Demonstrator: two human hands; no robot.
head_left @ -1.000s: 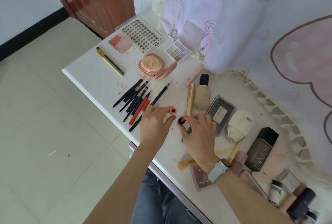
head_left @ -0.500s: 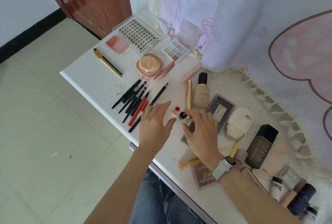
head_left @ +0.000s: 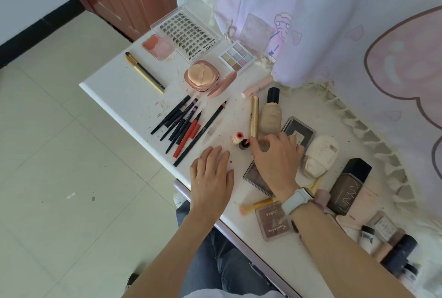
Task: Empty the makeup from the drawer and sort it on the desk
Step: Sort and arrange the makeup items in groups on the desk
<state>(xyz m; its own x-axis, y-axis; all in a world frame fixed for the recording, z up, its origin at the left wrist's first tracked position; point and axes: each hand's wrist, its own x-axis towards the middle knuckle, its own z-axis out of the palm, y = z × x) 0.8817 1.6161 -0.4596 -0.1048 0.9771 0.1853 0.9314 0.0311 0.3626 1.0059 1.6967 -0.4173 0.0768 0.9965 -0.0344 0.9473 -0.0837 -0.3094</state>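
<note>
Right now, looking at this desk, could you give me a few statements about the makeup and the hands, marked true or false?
1. The left hand lies flat on the desk, holding nothing. True.
2. The right hand grips the gold tube. False: its fingertips are at the small dark lipstick; the tube lies untouched.
3. The pencils are grouped together left of the hands. True.
4. The eyeshadow palette is shut. False: its colour pans are showing.
5. The right wrist wears a watch. True.

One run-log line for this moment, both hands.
left hand open, flat on desk | right hand fingertips at dark lipstick | pale lipstick standing beside it
</note>
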